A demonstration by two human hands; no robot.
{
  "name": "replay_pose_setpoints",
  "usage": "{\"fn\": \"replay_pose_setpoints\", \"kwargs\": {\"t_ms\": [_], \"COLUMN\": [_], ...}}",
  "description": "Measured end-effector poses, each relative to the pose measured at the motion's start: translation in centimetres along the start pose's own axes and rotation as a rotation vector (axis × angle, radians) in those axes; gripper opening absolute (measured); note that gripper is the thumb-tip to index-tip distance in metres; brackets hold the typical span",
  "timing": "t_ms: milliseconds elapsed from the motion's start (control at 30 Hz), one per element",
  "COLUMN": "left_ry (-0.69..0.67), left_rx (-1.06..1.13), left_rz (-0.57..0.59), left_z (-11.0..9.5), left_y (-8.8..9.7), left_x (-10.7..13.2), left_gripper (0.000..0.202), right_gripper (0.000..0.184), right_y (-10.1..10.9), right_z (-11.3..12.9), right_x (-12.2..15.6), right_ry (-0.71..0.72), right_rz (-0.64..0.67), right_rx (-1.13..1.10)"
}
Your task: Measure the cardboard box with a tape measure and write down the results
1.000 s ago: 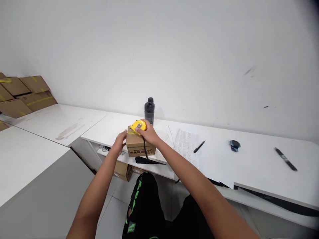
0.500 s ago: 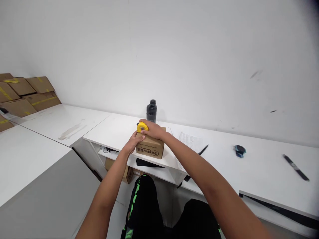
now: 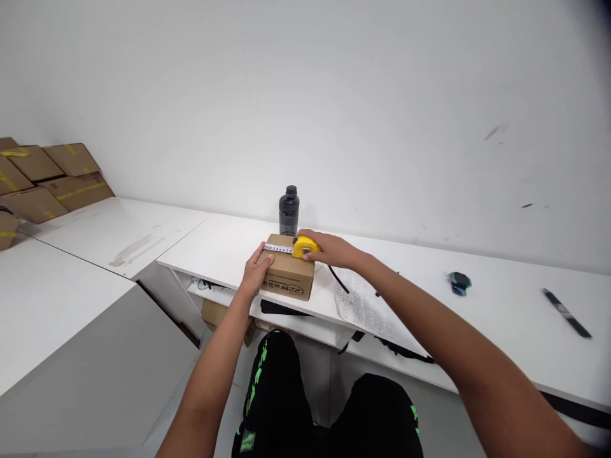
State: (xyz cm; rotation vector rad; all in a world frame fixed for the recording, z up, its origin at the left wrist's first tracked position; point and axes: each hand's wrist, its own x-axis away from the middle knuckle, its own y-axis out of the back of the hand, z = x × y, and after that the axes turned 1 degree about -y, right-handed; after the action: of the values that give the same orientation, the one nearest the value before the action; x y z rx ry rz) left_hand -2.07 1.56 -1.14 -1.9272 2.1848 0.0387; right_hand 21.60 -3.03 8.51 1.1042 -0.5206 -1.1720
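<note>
Here, yellow tape measure (image 3: 306, 246) spans brown box (image 3: 287, 273).

We find the bottle (image 3: 289, 211) standing just behind the box (image 3: 287, 275), blocking the rear approach. Left of the box the tabletop (image 3: 217, 251) offers open passage. To the right, flat paper (image 3: 370, 308) lies low, passable overhead.

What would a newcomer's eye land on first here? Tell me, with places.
The yellow tape measure stands out in the right hand, its blade stretched across the top of the cardboard box at the front edge of the white desk, with the left hand steadying the box's left end. Behind stands a dark bottle.
</note>
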Motion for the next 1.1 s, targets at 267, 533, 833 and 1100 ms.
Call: {"fn": "replay_pose_setpoints", "kwargs": {"t_ms": [267, 533, 833, 1100], "left_ry": [-0.016, -0.025, -0.082, -0.096], "left_rx": [0.004, -0.046, -0.030, 0.085], "left_rz": [-0.009, -0.020, -0.007, -0.051], "left_z": [-0.3, -0.5, -0.4, -0.8], "left_y": [-0.3, -0.4, 0.2, -0.1], "left_x": [-0.2, 0.0, 0.4, 0.7], "left_gripper": [0.068, 0.068, 0.063, 0.075], "right_gripper": [0.055, 0.072, 0.064, 0.056], "right_y": [1.4, -0.1, -7.3, -8.2], "right_z": [-3.4, -0.9, 4.7, 8.0], "right_x": [5.6, 0.8, -7.1, -2.5], "right_ry": [-0.090, -0.102, 0.066, 0.049], "right_rz": [-0.078, -0.181, -0.306, -0.534], "right_rx": [-0.065, -0.207, -0.226, -0.439]}}
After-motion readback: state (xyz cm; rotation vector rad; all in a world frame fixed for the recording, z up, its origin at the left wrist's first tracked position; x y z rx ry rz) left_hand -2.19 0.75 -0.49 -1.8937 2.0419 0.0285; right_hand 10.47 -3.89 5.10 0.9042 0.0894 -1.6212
